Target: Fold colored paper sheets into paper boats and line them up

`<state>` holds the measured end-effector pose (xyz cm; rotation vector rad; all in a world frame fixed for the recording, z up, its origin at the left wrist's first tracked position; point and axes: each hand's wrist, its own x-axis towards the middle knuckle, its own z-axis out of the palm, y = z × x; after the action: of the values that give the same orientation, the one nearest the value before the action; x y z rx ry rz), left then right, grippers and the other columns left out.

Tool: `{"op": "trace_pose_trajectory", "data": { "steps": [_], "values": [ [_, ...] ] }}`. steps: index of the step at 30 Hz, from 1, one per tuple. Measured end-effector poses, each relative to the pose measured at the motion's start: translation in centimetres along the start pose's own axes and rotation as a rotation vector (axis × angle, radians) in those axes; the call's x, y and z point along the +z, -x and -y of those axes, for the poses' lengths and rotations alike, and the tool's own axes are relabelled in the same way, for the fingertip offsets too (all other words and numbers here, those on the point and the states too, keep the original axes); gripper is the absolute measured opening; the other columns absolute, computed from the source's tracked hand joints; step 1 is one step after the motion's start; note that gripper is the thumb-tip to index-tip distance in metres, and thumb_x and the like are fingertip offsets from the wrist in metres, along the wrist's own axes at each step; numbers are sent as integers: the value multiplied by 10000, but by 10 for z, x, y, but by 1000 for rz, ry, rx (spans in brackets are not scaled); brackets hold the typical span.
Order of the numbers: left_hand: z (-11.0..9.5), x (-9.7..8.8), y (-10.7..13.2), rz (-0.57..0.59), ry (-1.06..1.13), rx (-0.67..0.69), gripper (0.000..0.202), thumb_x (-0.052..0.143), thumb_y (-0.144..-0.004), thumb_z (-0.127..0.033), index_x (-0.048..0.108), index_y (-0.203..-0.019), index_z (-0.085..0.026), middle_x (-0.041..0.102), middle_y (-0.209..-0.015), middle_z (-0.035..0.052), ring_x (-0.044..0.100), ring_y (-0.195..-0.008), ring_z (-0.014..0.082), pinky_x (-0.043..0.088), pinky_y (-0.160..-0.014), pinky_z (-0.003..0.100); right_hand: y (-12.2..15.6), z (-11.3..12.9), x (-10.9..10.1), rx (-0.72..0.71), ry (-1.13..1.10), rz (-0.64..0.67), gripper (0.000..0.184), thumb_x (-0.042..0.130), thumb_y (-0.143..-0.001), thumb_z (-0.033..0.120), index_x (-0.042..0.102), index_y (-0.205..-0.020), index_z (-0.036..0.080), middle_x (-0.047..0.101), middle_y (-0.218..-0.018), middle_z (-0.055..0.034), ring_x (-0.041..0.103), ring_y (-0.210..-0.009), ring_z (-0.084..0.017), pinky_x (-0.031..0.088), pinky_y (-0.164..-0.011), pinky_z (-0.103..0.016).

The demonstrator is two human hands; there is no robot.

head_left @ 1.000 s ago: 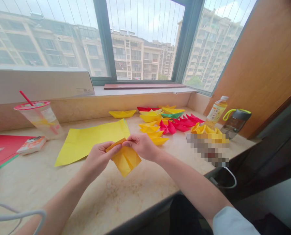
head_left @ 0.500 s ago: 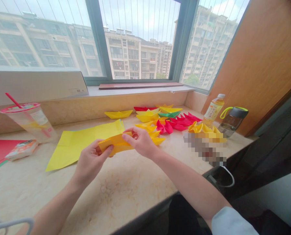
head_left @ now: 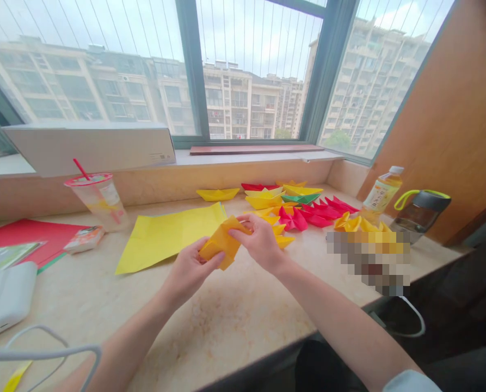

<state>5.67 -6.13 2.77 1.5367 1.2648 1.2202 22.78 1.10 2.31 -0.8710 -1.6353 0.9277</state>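
Note:
Between my two hands is a folded piece of orange-yellow paper (head_left: 223, 242), held above the counter. My left hand (head_left: 194, 270) pinches its lower left side, thumb on the near face. At the upper right corner, my right hand (head_left: 261, 239) grips it between thumb and fingers. Behind my left hand lies a flat yellow paper sheet (head_left: 165, 234). Past my right hand sit several folded paper boats, among them a yellow boat (head_left: 217, 194), a green boat (head_left: 302, 198) and a red folded paper piece (head_left: 292, 218).
A plastic cup with a straw (head_left: 99, 204) and a tissue packet (head_left: 84, 239) stand at the left, near red paper (head_left: 34, 237) and a white device (head_left: 8, 299). A drink bottle (head_left: 381, 193) and a dark-lidded bottle (head_left: 420, 215) stand at the right. A white cable (head_left: 50, 355) loops at the lower left.
The folded paper has gone from a long, nearly level strip to a shorter, tilted shape, with my hands closer together. The view has swung left, showing more of the counter's left side.

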Motion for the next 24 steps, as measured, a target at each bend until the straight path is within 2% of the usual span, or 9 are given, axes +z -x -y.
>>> {"op": "trace_pose_trajectory", "data": {
  "steps": [3,5,8,11,13,18,21,23,24],
  "values": [
    [0,2,3,64,-55,-33,259,688,-800,-385,709,-868,-136,714,-765,51,639,-669,178,503,-590,258,5,0,2,-91,120,-5,180,681,-825,362,678,-896,196,711,-873,-40,647,-811,-192,510,-794,-352],
    [0,3,3,57,-26,-68,282,667,-812,-402,712,-843,-125,716,-768,70,651,-673,190,513,-585,269,7,1,3,-173,160,25,152,677,-837,344,697,-894,204,707,-867,-38,635,-814,-193,507,-800,-356],
    [1,3,2,5,83,-91,337,656,-826,-434,686,-940,-118,720,-815,86,686,-695,208,536,-586,284,10,3,3,-296,138,134,174,655,-872,323,721,-997,222,685,-1081,-73,613,-1039,-218,467,-957,-393],
    [1,2,2,-44,192,-83,397,642,-847,-460,635,-1068,-131,723,-882,89,713,-708,209,561,-612,298,12,3,4,-313,142,257,242,599,-922,350,724,-1108,259,605,-1251,-91,532,-1211,-234,394,-1065,-430],
    [-1,1,3,-49,250,-82,413,638,-851,-474,614,-1084,-134,724,-916,94,722,-703,206,573,-627,304,13,1,6,-294,143,279,254,574,-938,362,730,-1117,274,599,-1224,-93,532,-1207,-238,409,-1051,-429],
    [-4,2,5,17,323,-126,487,646,-832,-533,601,-1093,-125,733,-919,111,737,-689,217,581,-631,302,14,-3,8,-302,104,225,199,596,-921,318,759,-1026,271,610,-1104,-78,601,-1043,-214,494,-924,-378],
    [-1,2,2,-17,327,-142,533,605,-839,-587,623,-1072,-108,735,-906,124,735,-642,212,563,-574,272,14,-4,9,-339,55,200,169,596,-914,283,747,-985,259,651,-1042,-63,617,-966,-196,510,-862,-350],
    [1,0,0,-27,327,-125,538,595,-843,-592,636,-1057,-100,736,-890,126,731,-618,207,551,-545,259,13,-5,10,-284,-13,134,199,624,-891,285,695,-1074,257,671,-1036,-54,626,-898,-182,519,-802,-328],
    [2,-1,0,-19,326,-110,531,596,-846,-586,641,-1054,-100,736,-887,125,730,-614,206,548,-537,257,12,-6,11,-231,-64,112,275,640,-877,295,648,-1149,258,679,-1021,-50,630,-865,-176,523,-775,-319]
  ]
}}
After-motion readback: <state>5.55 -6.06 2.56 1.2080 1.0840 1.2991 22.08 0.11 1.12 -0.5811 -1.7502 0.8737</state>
